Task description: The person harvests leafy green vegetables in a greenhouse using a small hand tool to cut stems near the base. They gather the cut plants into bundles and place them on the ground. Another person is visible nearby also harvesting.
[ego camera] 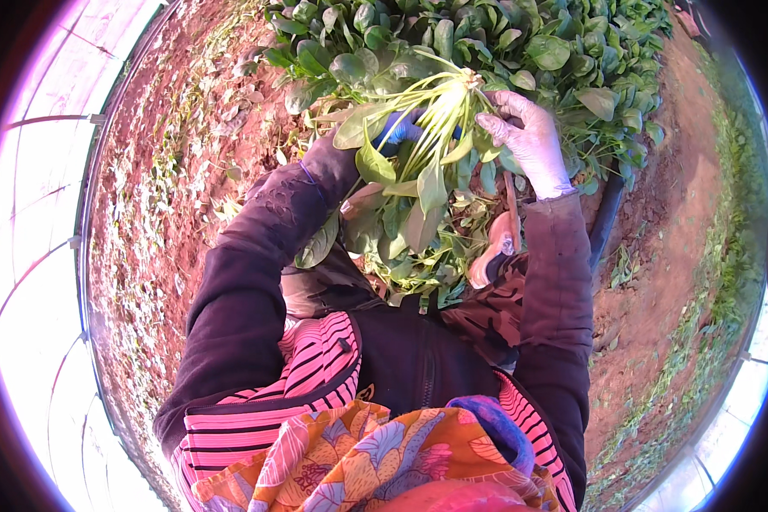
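Observation:
A bunch of leafy greens, seemingly spinach point(432, 121), is held up before me, its pale root ends at the top and its leaves hanging down. My left hand point(400, 130), in a blue glove, grips the stems from behind and is partly hidden by them. At the right side of the bunch, near the root ends, is my right hand point(525, 131) in a pale, soiled glove, thumb and fingers at the outer stems. Whether it pinches a stem is hard to tell.
Dense growing spinach plants point(550, 54) stand beyond my hands. Loose leaves point(416, 269) lie between my legs, near a shoe point(491, 249). A dark pipe point(607, 214) runs at the right. Reddish soil point(166, 211) with scattered leaves spreads left, up to a plastic-covered greenhouse wall point(38, 192).

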Demonstrator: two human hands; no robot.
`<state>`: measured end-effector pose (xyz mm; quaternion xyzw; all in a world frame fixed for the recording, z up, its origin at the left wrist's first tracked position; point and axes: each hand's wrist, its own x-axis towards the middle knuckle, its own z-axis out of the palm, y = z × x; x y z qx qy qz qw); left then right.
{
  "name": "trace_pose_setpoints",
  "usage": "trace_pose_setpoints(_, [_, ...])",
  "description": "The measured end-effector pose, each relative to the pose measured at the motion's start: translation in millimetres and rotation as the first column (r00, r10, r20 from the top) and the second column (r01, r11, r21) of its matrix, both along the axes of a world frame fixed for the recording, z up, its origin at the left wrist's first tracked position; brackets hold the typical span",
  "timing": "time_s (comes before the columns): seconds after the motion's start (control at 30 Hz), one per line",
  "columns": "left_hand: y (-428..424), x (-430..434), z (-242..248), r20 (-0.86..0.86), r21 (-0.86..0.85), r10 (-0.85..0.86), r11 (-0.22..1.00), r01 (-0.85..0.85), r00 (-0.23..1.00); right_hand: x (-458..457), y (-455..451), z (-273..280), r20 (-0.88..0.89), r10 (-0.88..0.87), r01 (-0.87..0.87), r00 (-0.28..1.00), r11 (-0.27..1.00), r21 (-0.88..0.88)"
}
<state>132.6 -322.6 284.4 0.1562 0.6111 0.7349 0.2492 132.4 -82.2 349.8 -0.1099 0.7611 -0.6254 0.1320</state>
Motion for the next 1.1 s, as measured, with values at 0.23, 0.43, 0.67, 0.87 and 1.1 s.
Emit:
trace_pose_setpoints(0.23, [-1, -24, -26, 0.034, -0.013, -0.068, 0.998, 0.068, 0.997, -19, 28, -23, 0.22, 0.076, -0.023, 0.973, 0.972, -0.235])
trace_pose_setpoints(0.43, [9, -33, -48, 0.031, -0.031, 0.046, 0.998, -0.045, 0.998, -20, 67, 8, 0.295, 0.109, -0.057, 0.949, 0.982, -0.179])
trace_pose_setpoints(0.67, [20, -31, -53, -0.445, -0.47, 0.133, 0.807, -0.357, 0.885, -16, 4, -24, -0.29, -0.027, 0.087, 0.956, 0.977, 0.194])
trace_pose_setpoints(0.87, [16, -28, -52, -0.303, -0.259, 0.211, 0.92, -0.293, 0.929, -26, -4, -30, -0.395, 0.033, 0.102, 0.918, 0.944, 0.314])
trace_pose_setpoints(1.1, [5, -30, -65, -0.147, -0.042, 0.212, 0.974, -0.221, 0.966, -32, 7, -35, 0.176, -0.236, 0.294, 0.956, 0.799, -0.524])
